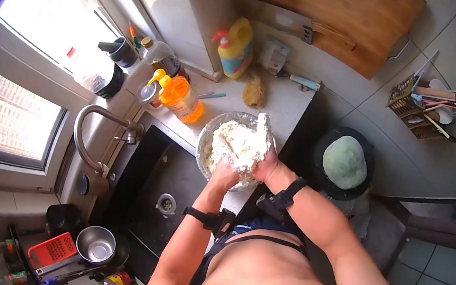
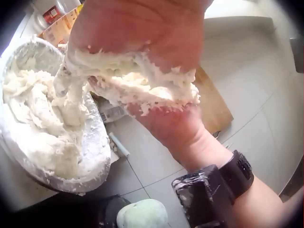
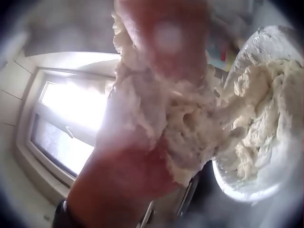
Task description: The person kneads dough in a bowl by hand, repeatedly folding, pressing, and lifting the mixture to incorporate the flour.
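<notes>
A metal bowl (image 1: pixel 202 149) of sticky white dough (image 2: pixel 40 114) stands on the counter beside the sink. Over its near side my left hand (image 1: pixel 227 172) and right hand (image 1: pixel 264 159) are close together, both thickly coated with dough. The right fingers point up and away, straight under their coating. Dough hides most of the left fingers, and I cannot tell how they bend. In the left wrist view, more wet dough (image 2: pixel 137 85) clings between the two hands. The right wrist view shows ragged dough (image 3: pixel 190 128) hanging about the fingers near the bowl's rim.
Left of the bowl lie the dark sink (image 1: pixel 155 190) and curved faucet (image 1: pixel 84 126). An orange pump bottle (image 1: pixel 184 100), a yellow bottle (image 1: pixel 236 48) and a brown sponge (image 1: pixel 254 92) stand behind. A pale green melon-like thing (image 1: pixel 345 162) sits on the right, below a utensil rack (image 1: pixel 405 99).
</notes>
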The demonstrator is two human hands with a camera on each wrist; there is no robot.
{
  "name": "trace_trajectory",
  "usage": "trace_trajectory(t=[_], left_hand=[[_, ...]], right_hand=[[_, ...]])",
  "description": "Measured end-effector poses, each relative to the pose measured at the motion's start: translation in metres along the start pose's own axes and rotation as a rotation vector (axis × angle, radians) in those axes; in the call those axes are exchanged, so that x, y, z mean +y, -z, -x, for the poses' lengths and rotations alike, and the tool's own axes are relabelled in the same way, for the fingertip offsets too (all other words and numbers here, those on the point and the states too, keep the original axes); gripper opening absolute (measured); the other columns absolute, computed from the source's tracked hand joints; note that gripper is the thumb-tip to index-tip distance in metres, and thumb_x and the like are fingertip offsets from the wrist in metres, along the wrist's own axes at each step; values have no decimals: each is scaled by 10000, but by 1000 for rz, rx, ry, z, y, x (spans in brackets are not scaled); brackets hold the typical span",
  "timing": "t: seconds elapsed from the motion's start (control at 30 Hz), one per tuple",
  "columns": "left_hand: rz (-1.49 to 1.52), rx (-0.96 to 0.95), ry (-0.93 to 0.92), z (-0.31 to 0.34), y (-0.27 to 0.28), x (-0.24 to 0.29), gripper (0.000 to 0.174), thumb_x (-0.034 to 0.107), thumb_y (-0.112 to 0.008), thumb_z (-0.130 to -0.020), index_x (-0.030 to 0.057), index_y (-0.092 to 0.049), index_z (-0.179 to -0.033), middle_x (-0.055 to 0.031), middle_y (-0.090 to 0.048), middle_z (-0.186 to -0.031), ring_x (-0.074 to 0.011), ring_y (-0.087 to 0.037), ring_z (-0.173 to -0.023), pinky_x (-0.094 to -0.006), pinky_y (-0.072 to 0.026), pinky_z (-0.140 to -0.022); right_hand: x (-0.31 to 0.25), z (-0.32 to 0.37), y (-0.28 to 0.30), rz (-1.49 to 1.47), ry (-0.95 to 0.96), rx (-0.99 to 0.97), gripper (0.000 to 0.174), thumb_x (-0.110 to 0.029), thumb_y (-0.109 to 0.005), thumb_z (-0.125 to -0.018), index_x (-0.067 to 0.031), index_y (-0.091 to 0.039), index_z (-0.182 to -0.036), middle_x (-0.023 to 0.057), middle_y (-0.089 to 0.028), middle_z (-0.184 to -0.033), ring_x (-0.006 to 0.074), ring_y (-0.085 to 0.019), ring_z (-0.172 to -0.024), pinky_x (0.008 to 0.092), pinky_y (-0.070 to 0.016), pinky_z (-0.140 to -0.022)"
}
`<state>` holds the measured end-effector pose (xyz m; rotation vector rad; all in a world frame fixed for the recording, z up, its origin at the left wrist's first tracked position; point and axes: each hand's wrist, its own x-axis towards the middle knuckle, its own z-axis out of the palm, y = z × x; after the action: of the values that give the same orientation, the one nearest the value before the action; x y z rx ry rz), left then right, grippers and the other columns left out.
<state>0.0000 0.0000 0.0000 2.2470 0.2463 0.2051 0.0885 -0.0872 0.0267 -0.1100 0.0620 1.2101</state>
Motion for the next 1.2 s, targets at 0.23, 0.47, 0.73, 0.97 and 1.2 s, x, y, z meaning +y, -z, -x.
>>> trace_trajectory(t=[0.23,0.47,0.73,0.97,1.2], left_hand=[[-207,161,30,-2,-14,7,344,57,-494,-726,26,-569,-1060,-167,-578,-1047,-333,-508,-1009,-391,-383,-889],[-225,397,-1,-18,-9,10,329,97,-506,-744,23,-565,-1059,-137,-585,-1040,-304,-523,-987,-384,-379,-891],[-79,382,207,-28,8,-26,255,-33,-477,-693,-17,-589,-922,-144,-626,-850,-256,-594,-802,-326,-456,-714],[752,371,456,-30,10,-43,308,-33,-471,-759,-12,-504,-1064,-99,-583,-1025,-216,-545,-948,-295,-425,-817],[-69,277,159,-21,21,-43,277,-10,-459,-771,0,-511,-1043,-99,-578,-991,-195,-536,-929,-294,-422,-814]], right_hand=[[12,6,-6,52,74,44,584,-500,-388,-856,-23,-463,-1185,134,-520,-1177,262,-506,-1058,390,-379,-942],[15,17,6,79,17,32,500,-431,-440,-860,-52,-471,-1186,97,-523,-1181,215,-503,-1064,344,-383,-941],[16,27,3,218,-43,46,493,-384,-511,-840,-75,-447,-1220,74,-496,-1211,208,-477,-1090,342,-358,-968],[4,37,-1,419,-147,23,590,-421,-573,-790,-73,-427,-1244,80,-481,-1237,205,-474,-1111,345,-353,-978],[-14,58,-9,709,-113,34,546,-306,-517,-850,-36,-347,-1294,93,-428,-1289,206,-435,-1158,349,-319,-997]])
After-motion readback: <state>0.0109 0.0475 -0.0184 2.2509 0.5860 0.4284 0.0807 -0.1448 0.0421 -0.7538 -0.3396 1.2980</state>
